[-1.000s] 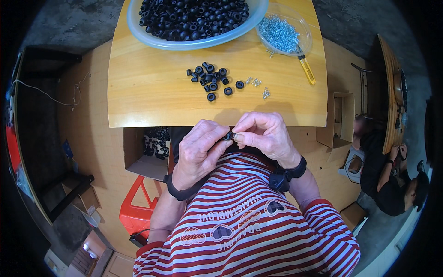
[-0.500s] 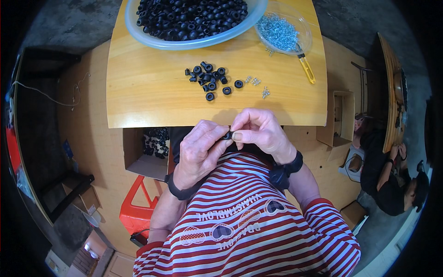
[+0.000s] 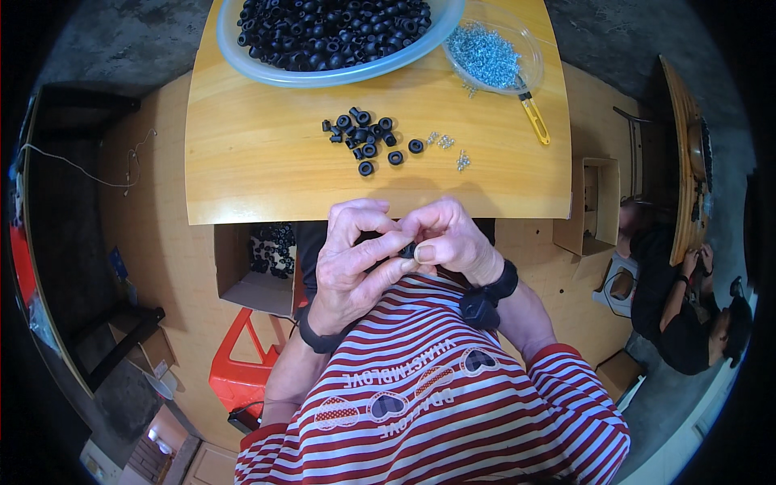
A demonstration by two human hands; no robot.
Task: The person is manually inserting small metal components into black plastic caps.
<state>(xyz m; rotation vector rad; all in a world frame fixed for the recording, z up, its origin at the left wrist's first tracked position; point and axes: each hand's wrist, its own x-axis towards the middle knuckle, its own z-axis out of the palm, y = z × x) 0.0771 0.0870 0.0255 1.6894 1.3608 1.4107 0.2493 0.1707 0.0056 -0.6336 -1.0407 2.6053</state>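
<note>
In front of my chest, just off the table's near edge, my left hand [image 3: 353, 263] pinches a small black part [image 3: 408, 250] between thumb and fingertips. My right hand [image 3: 457, 244] meets it there, its thumb and forefinger closed on the same part. Fingers cover most of the part, and whether a small clear piece is with it cannot be made out. Beyond my hands, a loose group of black ring-shaped parts [image 3: 366, 169] lies on the wooden table [image 3: 267, 162]. To their right rest several tiny clear pieces [image 3: 463, 161].
A large translucent basin [image 3: 307, 79] full of black parts stands at the back. Beside it are a round tub [image 3: 493, 56] of small bluish pieces and a yellow-handled cutter [image 3: 535, 121]. Below the table's left side sits a cardboard box [image 3: 250, 291] with black parts. A red stool [image 3: 238, 364] stands nearby.
Both hands have shifted slightly, with the left fingers raised and more bent. The black part is a little nearer my body and turned. The things on the table keep their places.
</note>
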